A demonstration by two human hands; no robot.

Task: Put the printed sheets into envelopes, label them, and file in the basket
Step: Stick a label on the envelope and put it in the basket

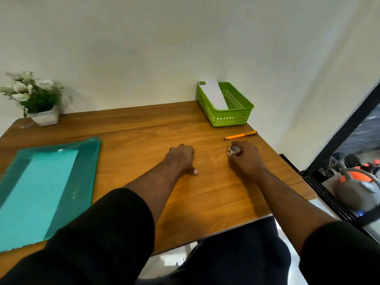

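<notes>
My right hand curls round a small roll — mostly hidden, centre-right — while my left hand rests fisted, fingers tucked under.

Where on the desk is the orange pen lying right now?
In the head view the orange pen lies on the right side of the desk, between the green basket behind it and the right hand in front.
</notes>
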